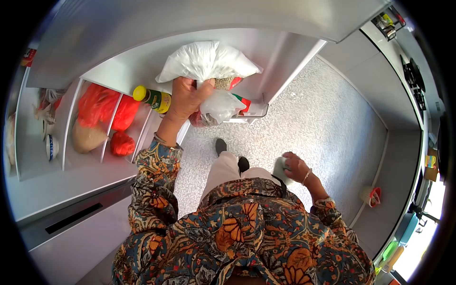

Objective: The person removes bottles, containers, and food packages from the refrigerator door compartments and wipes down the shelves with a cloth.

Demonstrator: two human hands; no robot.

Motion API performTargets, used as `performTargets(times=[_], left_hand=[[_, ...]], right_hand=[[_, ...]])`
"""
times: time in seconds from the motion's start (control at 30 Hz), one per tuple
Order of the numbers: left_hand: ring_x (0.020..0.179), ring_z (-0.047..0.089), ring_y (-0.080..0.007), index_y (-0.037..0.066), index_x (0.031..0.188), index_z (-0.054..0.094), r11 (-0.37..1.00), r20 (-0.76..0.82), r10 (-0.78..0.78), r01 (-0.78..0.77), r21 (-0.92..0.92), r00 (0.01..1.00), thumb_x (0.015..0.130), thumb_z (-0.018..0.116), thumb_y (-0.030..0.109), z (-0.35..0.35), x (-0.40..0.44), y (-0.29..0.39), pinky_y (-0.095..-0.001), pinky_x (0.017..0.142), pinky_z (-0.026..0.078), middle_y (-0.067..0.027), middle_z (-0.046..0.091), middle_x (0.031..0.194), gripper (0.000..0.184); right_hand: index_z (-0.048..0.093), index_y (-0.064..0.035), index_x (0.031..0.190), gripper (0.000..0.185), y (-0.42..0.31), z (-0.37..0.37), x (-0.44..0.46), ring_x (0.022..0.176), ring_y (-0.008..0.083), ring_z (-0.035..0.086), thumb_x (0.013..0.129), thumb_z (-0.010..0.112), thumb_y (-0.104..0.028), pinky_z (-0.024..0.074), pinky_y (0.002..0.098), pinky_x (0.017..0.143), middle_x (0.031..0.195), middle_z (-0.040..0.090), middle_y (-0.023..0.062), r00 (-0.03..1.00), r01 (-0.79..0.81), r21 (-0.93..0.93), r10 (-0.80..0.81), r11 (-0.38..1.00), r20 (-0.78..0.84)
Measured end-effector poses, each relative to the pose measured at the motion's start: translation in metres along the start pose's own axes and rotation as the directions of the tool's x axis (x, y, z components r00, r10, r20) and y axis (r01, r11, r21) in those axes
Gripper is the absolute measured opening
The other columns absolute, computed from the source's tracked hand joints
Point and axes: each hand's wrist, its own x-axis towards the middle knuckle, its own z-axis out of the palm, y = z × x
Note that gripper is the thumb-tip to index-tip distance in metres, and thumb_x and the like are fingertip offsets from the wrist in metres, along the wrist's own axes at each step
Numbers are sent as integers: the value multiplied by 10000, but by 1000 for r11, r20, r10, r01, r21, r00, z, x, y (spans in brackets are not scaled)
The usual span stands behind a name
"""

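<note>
My left hand [187,97] is closed around the gathered neck of a white plastic bag [209,59], which bulges out above the fist. The bag is at the inner side of the open fridge door [289,59]. Just below it a clear plastic bag [221,109] and a packet with red and green print [244,103] show at the door shelf [260,112]. A yellow-capped bottle [153,98] lies tilted beside my left wrist. Low at my right side, my right hand [297,168] has its fingers curled on a pale grey-green cloth [281,170].
Fridge shelves [108,127] on the left hold red plastic bags [97,104], a tan bag [88,137] and a blue-and-white bowl [52,147]. Speckled floor [342,118] spreads under my feet. Along the right runs a kitchen cabinet [399,90] with a stove [413,80] on top.
</note>
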Motion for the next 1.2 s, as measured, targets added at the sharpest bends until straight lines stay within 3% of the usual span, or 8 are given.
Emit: performTargets(times=[0.03,0.27,0.37,0.6,0.8,0.9,1.03,1.2], left_hand=[[810,574,-78,20,985,643,999,-2,36,-36,36,999,785,669,107,0,-2,-8,-259,752,477,12,644,891,220],[876,576,-99,9,1006,638,981,63,46,-57,186,997,786,665,112,-12,-4,-36,-275,799,475,-30,650,961,244],[784,575,-83,2,946,651,998,-18,-53,53,44,998,806,652,148,-6,-10,-51,-263,718,483,-19,655,894,203],[675,593,-78,-13,938,649,886,45,-379,376,-270,924,829,636,209,-4,-5,-83,-246,591,492,-25,647,831,247],[670,626,-129,0,994,642,729,283,-588,648,-223,758,856,604,240,-5,13,-75,-275,619,522,-53,660,842,280],[699,643,-178,-6,1010,626,490,261,-745,769,-410,614,845,614,269,5,18,-73,-304,649,536,-93,668,887,321],[944,645,-193,0,1167,575,552,210,-538,529,-645,817,897,586,321,-4,-10,-53,-334,773,543,-101,645,1084,419],[967,634,-205,-8,1166,580,694,297,-565,638,-332,770,911,561,270,-41,-19,-105,-329,803,529,-136,620,1147,378]], right_hand=[[622,7,897,222,-4,14,8,845,267,627,690,636,-73,534,349,750,1006,616,170,975,87,341,-10,936,-222],[609,-1,776,224,-77,13,103,670,236,576,795,636,-222,481,345,651,786,612,133,972,-128,623,224,771,-78],[596,-7,922,275,-93,7,138,624,174,585,807,670,-246,486,318,591,694,606,98,930,-47,560,241,827,-279],[447,-37,1285,623,-93,-16,189,710,308,671,769,731,-240,517,381,632,776,673,163,747,-26,465,326,885,-579],[620,-68,1106,339,-70,-20,198,740,290,678,794,673,-188,521,366,661,835,690,153,843,7,478,252,878,-475],[679,-80,987,206,-56,-25,201,740,289,675,803,644,-167,521,366,670,822,687,148,851,-37,446,262,894,-455],[702,-89,942,171,-52,-41,199,719,295,667,810,633,-173,514,372,666,790,679,156,873,-122,402,291,907,-392],[731,-53,828,224,-62,-43,198,634,187,647,847,636,-256,506,304,601,733,683,133,866,-148,446,333,883,-373]])
